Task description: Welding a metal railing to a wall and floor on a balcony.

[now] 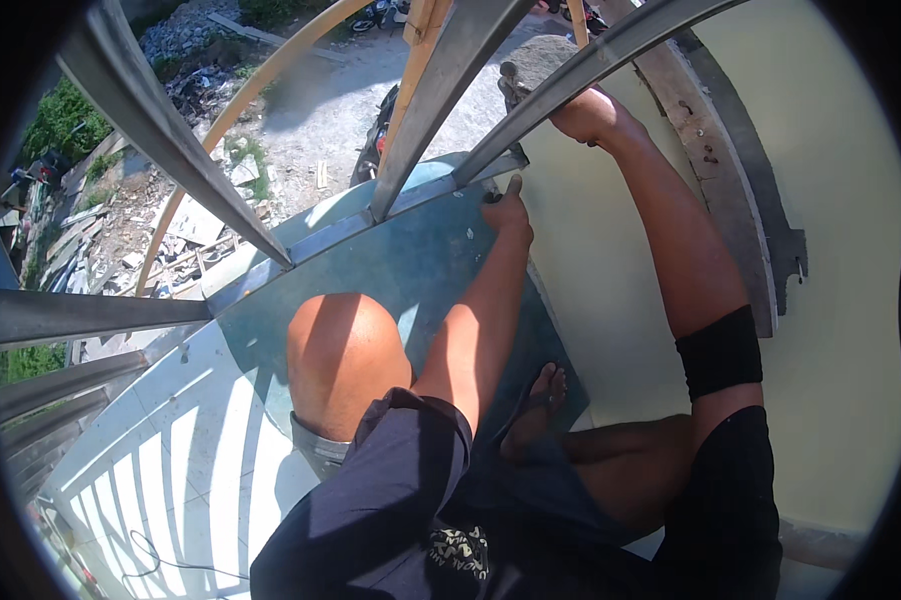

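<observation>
My left hand (507, 213) is closed low beside the wall, at the end of the bottom rail (335, 235) of a metal railing. Its thumb points up, and a small dark thing shows at its fingers, too little of it to name. Further out and higher, my right hand (582, 114) is closed at an upright metal bar (542, 105), which partly covers it. Just past that bar sits a grey, knobbed piece (511, 84) whose kind I cannot make out. The fingers of my right hand are mostly hidden.
A dark green board (390, 270) lies under my bent knee and foot. Pale wall (610, 270) rises on the right, with a rough cement strip (715, 160). Railing bars (160, 130) fan out on the left above white tiles (190, 440). Rubble (195, 225) and a parked motorbike (377, 135) lie outside below.
</observation>
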Demonstrator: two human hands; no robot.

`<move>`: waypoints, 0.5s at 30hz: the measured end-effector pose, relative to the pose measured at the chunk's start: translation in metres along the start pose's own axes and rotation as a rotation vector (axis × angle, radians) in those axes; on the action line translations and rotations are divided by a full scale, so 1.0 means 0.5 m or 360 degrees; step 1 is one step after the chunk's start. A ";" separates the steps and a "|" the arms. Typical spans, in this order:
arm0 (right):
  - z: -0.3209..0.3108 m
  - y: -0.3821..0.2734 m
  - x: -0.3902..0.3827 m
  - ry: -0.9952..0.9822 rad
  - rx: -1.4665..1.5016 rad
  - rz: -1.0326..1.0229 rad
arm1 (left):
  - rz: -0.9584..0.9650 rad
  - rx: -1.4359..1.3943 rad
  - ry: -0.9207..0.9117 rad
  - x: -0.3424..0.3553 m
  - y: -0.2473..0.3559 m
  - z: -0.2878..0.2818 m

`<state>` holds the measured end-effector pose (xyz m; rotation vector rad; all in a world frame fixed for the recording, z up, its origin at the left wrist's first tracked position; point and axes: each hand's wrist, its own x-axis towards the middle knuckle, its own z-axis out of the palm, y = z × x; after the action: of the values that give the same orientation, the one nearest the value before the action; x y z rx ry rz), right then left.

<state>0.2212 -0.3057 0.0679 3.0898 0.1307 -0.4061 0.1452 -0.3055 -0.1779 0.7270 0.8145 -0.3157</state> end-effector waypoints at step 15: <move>0.045 0.038 0.055 -0.0246 -0.0646 -0.0148 | 0.0170 -0.0259 0.0303 0.060 0.017 0.117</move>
<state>0.2437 -0.3229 0.0393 2.6507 0.3111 -0.5431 0.2014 -0.3399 -0.1693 0.6508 0.9657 -0.0835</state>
